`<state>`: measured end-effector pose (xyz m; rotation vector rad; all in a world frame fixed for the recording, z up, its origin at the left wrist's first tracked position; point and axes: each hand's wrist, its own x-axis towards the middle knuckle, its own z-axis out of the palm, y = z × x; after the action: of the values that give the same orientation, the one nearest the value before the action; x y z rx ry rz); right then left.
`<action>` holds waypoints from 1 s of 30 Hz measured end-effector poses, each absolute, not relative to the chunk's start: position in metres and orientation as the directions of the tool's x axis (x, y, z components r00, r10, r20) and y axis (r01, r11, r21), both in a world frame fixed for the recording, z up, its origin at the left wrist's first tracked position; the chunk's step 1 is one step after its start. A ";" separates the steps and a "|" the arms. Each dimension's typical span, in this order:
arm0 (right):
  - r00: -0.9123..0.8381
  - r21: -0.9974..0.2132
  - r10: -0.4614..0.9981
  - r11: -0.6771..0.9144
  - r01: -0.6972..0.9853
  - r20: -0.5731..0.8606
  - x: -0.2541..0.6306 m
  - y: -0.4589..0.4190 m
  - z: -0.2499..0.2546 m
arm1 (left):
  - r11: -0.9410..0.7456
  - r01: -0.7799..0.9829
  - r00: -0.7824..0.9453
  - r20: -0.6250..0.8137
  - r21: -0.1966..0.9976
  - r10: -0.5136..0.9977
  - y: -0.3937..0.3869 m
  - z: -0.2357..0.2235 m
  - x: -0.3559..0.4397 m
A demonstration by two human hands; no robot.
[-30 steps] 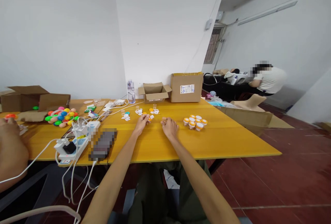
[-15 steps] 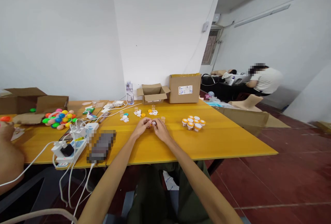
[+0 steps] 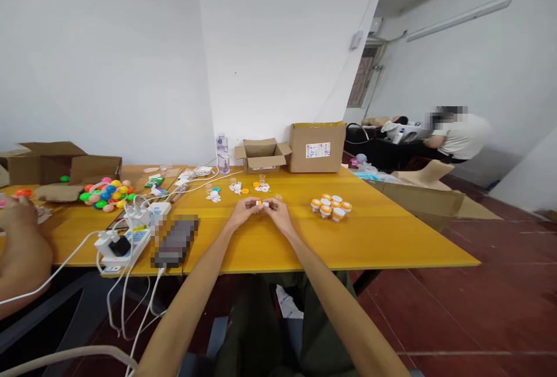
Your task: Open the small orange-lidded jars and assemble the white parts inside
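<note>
My left hand [image 3: 243,212] and my right hand [image 3: 279,213] meet above the table, fingers closed in pinches. Pinched in the left fingertips is a small orange-and-white piece [image 3: 259,203]. The right fingertips hold a small white piece [image 3: 266,205] against or close beside it; fingers partly cover both. Just behind my right hand stands a small clear cup [image 3: 279,197]. Farther back lie little heaps of white pieces [image 3: 213,198], an orange ring [image 3: 245,191] and a teal ring [image 3: 216,189]. To the right is a cluster of small tubs with orange-and-white lids [image 3: 325,209].
An open small carton [image 3: 261,163], a taped box [image 3: 315,159] and a bottle [image 3: 222,156] line the wall. Left are a phone [image 3: 176,240], power strips with cables [image 3: 130,247], coloured balls [image 3: 108,195] and another person's arm [image 3: 24,246]. Someone sits far right.
My hands were apart a second ago; they came together over the table. My right hand has left the clear cup standing behind it. The pieces between my fingertips now show more plainly.
</note>
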<state>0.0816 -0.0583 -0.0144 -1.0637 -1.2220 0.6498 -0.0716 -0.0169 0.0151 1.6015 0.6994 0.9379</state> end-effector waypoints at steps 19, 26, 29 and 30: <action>0.263 -0.923 0.885 0.372 0.095 0.384 0.083 -0.057 -0.014 | -0.187 -0.052 0.534 0.185 0.981 0.825 -0.017 0.017 -0.072; 0.291 -0.922 0.876 0.381 0.071 0.384 0.080 -0.057 -0.014 | -0.189 -0.069 0.553 0.195 0.980 0.810 -0.016 0.015 -0.072; 0.304 -0.917 0.866 0.392 0.075 0.396 0.080 -0.057 -0.013 | -0.187 -0.066 0.558 0.191 0.980 0.807 -0.015 0.015 -0.072; 0.308 -0.915 0.864 0.395 0.076 0.398 0.080 -0.057 -0.013 | -0.185 -0.066 0.558 0.190 0.980 0.808 -0.015 0.015 -0.072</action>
<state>0.0801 -0.0572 -0.0131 -1.0460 -1.1475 0.6713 -0.0721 -0.0155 0.0148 1.5683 0.6488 0.8904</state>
